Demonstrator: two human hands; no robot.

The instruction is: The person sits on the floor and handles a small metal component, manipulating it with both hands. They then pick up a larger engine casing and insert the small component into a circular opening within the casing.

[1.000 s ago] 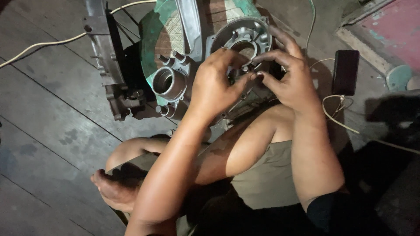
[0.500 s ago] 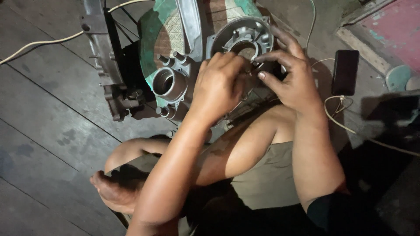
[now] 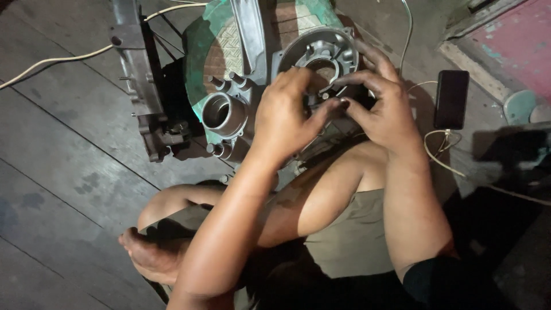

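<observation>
Both hands meet at the near edge of a grey cast-metal engine casing (image 3: 321, 54) that lies on the wooden floor (image 3: 63, 166), resting on a green, ribbed mat (image 3: 212, 40) at the far middle of the scene. The left hand (image 3: 284, 117) is curled, its fingers (image 3: 321, 109) pinched on something small at the rim of the casing's round opening; the part itself is hidden, so what they grasp cannot be told. The right hand (image 3: 384, 109) arches over the same spot, fingers spread and bent, tips touching the casing's right edge, not clenched. The likeliest trouble is a small part slipping from the pinch and rolling into a gap between the floorboards or under the casing, since the light is dim and the fingers cover the spot. The casing could also rock on the soft mat under pressure. Just right, a dark phone (image 3: 451, 99) and its white cable (image 3: 439, 152) lie near the right wrist and could be snagged.
</observation>
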